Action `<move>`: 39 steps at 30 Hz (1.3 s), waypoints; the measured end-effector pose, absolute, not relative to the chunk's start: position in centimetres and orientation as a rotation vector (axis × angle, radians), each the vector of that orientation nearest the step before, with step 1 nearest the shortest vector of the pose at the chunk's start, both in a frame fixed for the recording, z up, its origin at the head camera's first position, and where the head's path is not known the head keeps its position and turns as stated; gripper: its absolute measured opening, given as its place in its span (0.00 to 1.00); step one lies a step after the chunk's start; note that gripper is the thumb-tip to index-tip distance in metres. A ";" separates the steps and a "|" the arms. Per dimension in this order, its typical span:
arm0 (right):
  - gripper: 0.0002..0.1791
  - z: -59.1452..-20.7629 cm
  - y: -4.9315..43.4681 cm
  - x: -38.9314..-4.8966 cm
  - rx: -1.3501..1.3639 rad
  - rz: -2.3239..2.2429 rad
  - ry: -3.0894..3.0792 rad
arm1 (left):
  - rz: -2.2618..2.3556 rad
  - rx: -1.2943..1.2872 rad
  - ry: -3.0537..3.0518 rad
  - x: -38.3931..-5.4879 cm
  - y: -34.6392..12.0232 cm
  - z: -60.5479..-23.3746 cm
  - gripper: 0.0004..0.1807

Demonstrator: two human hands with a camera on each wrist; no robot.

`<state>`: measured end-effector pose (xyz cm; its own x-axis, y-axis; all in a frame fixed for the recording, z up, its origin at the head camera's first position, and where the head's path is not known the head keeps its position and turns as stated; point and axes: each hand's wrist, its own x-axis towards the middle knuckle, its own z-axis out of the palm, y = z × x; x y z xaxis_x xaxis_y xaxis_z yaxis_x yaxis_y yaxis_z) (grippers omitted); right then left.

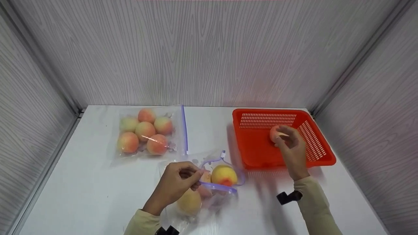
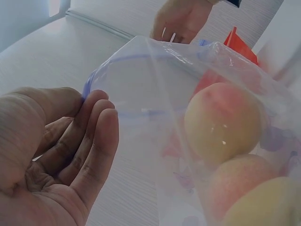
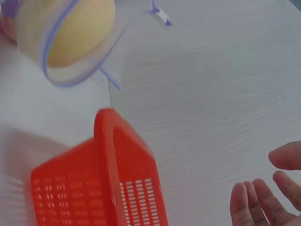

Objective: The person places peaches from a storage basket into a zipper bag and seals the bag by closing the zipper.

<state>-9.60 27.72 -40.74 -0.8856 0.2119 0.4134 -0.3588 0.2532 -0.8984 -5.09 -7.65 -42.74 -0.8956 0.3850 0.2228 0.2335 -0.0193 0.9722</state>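
My left hand (image 1: 178, 184) pinches the rim of a clear zip bag (image 1: 215, 186) with a purple seal, between thumb and fingertips. The bag's mouth gapes, and several peaches are inside, one yellow peach (image 1: 223, 174) just within the opening. In the left wrist view, the thumb and fingers meet at the bag's edge. Over the red basket (image 1: 253, 150), my right hand (image 1: 295, 156) has its thumb and fingers parted beside a single peach (image 1: 273, 134). The right wrist view shows nothing between its fingers (image 3: 265, 197). Whether they touch the peach is hard to tell.
A second clear zip bag (image 1: 178, 137), holding several peaches, lies flat at the back left of the white table (image 1: 81, 169). Its purple seal faces right. Grey wood-grain panels (image 1: 209, 52) enclose the back and both sides. The basket stands near the back right.
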 end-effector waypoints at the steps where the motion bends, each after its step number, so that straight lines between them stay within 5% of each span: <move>1: 0.20 -40.6 28.1 -10.1 0.109 1.627 -2.093 | 2.058 0.674 2.119 -5.1 -7.7 -42.7 0.07; 14: 0.37 -42.4 32.9 -16.4 -0.194 1.130 -2.600 | 2.036 0.637 2.146 -5.2 -8.0 -42.9 0.10; 28: 0.48 -45.6 35.1 -18.9 -0.119 0.807 -3.150 | 2.033 0.620 2.117 -5.4 -8.0 -42.6 0.08; 33: 0.43 -45.7 34.9 -18.7 -0.139 0.749 -3.150 | 2.047 0.643 2.113 -5.5 -8.0 -42.6 0.10; 39: 0.24 -45.8 34.3 -18.5 -0.147 0.678 -3.101 | 2.033 0.627 2.114 -5.6 -8.0 -42.8 0.09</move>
